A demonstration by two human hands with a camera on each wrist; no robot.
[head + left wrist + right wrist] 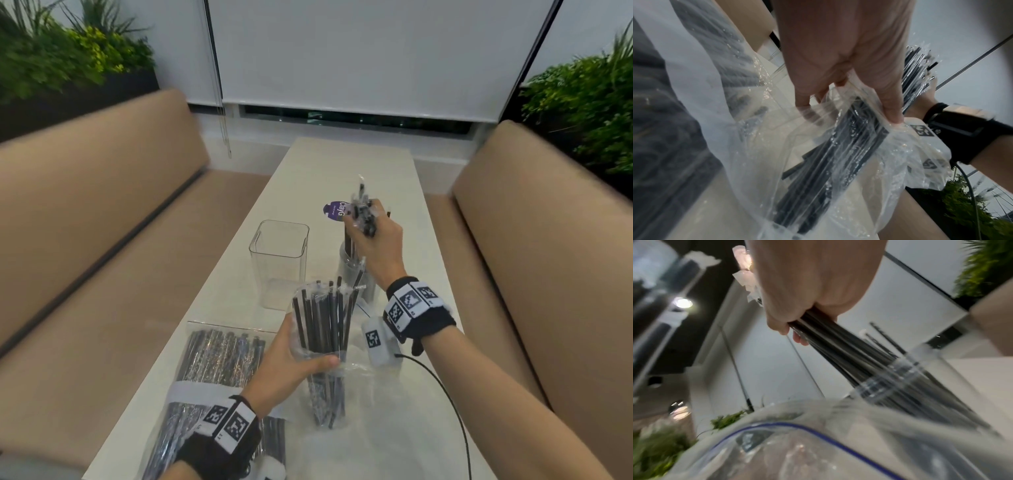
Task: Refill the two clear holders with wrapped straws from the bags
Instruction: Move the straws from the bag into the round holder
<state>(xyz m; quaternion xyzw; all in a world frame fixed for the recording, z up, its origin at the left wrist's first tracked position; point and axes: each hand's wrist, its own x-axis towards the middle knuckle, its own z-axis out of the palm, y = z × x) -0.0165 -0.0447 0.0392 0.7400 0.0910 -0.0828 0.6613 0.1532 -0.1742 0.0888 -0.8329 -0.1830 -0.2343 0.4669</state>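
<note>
The straw bundle point(363, 216) gripped by the right hand point(375, 240) is best lowered upright into the round holder point(920, 386) while the open bag point(322, 342) is held steady in the left hand point(291, 363)

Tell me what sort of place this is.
Probably a café or restaurant booth: tan padded bench seats flank a long pale table, planters of greenery sit behind them, and wrapped straws are being stocked.

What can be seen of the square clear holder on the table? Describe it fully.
The square clear holder is a tall, see-through container that looks like plastic, with rounded corners and an open top. It stands upright on the pale table, left of the round holder that the right hand is loading. No straws show inside it. Neither hand touches it; the open bag held by the left hand rises just in front.
</note>
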